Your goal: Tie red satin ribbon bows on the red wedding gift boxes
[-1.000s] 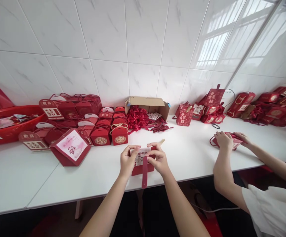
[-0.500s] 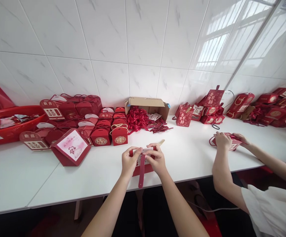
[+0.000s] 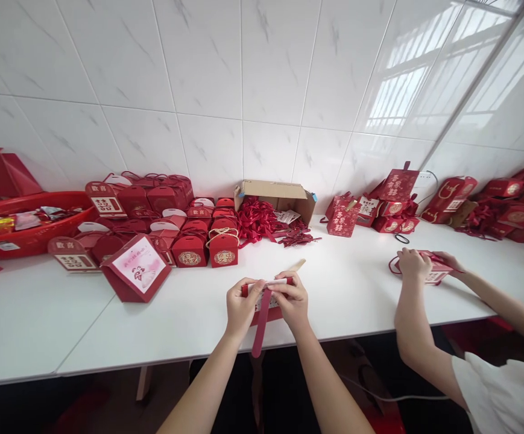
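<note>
Near the table's front edge, my left hand [image 3: 242,304] and my right hand [image 3: 292,299] both grip a small red box [image 3: 275,314] with a white patterned panel. My left fingers are pinched at its upper left side, and my right fingers close on its upper right side. A dark red strap [image 3: 262,325] hangs from between my fingertips down past the table edge. Just behind the box lies a thin wooden stick [image 3: 296,265]. My fingers partly cover the box's top.
Rows of red gift boxes [image 3: 192,244] stand at the left, beside a red basket [image 3: 58,229] of sweets. An open cardboard box [image 3: 276,189] spills red ribbons. At the right, another person's hands [image 3: 414,265] hold a red box; more boxes lie behind.
The view has shifted slightly, so the surroundings sit a little further right. My fingers have drawn closer together over the top of the box, and the strap's lower end has swung slightly left.
</note>
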Available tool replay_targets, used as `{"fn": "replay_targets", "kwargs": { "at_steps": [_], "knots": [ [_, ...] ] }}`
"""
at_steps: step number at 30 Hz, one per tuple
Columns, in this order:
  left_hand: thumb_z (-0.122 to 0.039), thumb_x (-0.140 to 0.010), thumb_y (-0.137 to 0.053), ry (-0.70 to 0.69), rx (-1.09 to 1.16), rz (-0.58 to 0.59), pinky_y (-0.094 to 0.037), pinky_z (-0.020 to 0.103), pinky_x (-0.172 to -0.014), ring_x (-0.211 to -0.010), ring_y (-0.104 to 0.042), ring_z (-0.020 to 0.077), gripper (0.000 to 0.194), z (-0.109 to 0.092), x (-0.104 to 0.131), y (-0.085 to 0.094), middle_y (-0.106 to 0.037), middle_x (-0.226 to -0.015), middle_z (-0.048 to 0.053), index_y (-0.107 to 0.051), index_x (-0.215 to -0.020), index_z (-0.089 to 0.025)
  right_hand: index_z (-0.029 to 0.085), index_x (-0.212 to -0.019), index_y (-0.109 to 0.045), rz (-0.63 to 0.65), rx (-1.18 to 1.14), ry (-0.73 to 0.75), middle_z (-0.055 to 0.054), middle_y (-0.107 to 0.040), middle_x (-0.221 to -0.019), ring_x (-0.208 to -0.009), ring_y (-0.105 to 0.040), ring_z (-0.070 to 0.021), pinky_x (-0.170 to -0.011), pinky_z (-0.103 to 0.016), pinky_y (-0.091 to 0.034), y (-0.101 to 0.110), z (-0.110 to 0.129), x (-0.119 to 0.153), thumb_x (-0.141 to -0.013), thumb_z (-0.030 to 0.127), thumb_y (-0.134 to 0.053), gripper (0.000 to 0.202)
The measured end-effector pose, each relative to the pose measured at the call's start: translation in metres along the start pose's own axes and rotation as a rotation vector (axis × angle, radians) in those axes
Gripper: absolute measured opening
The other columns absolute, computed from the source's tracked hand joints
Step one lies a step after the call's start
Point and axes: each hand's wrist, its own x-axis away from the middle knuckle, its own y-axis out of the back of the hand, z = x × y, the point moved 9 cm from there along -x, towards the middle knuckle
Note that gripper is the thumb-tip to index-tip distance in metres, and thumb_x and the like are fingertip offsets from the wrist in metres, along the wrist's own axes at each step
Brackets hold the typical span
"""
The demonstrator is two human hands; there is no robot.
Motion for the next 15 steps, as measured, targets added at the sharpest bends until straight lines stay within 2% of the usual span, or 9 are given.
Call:
{"fn": "replay_targets", "kwargs": {
  "at_steps": [8,15],
  "knots": [
    [-0.04,-0.077,-0.065,-0.004,-0.001,0.003,-0.046,0.024,-0.06,-0.059,-0.058,0.0138,0.026,-0.002,0.006,0.0,-0.064,-0.061,0.001,-0.065,-0.069,-0.016,0.029,-0.077,-0.076,-0.019,-0.022,-0.002,-0.005,-0.061,-0.088,-0.087,-0.061,-0.02,-0.072,-0.036,-0.053,0.004,0.0,0.007,-0.076,0.021,-0.069,0.011],
    [-0.038,-0.075,-0.067,-0.013,-0.005,-0.003,-0.044,0.022,-0.054,-0.052,-0.053,0.0113,0.024,-0.005,0.009,0.001,-0.061,-0.056,-0.001,-0.066,-0.067,-0.016,0.027,-0.078,-0.074,-0.039,-0.018,-0.008,-0.005,-0.059,-0.088,-0.086,-0.061,-0.0195,-0.072,-0.036,-0.053,0.006,-0.001,0.011,-0.077,0.019,-0.068,0.01]
  ]
}}
